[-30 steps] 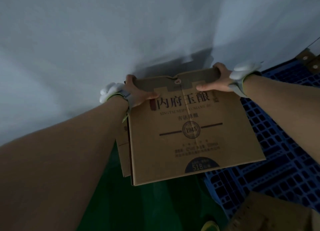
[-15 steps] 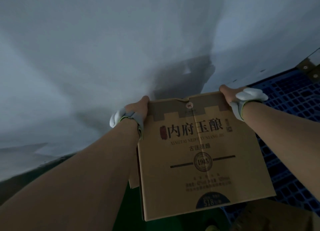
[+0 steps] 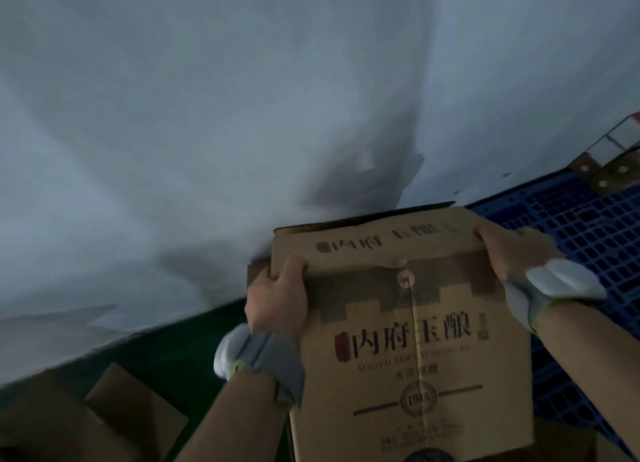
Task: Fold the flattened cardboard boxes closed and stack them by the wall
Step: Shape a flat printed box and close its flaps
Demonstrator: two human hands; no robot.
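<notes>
A brown cardboard box (image 3: 408, 357) with dark printed characters fills the lower centre-right of the head view, close to the pale wall (image 3: 242, 115). My left hand (image 3: 277, 295) grips its upper left corner, fingers curled over the edge. At the upper right corner my right hand (image 3: 509, 250) holds the box, fingers over the top edge. The far top flap (image 3: 374, 239) shows tilted, and behind it a dark gap appears. Both wrists wear grey bands.
A blue plastic grid pallet (image 3: 581, 239) lies to the right, beneath the box. Green floor (image 3: 166, 354) runs along the wall's base. Loose cardboard pieces (image 3: 114, 413) lie at the lower left. A metal hinge bracket (image 3: 609, 174) sits at the far right.
The box and both hands have moved down and right in view, closer to the pallet and wall. Its top face now shows, and cardboard on the floor has come into view at the left.
</notes>
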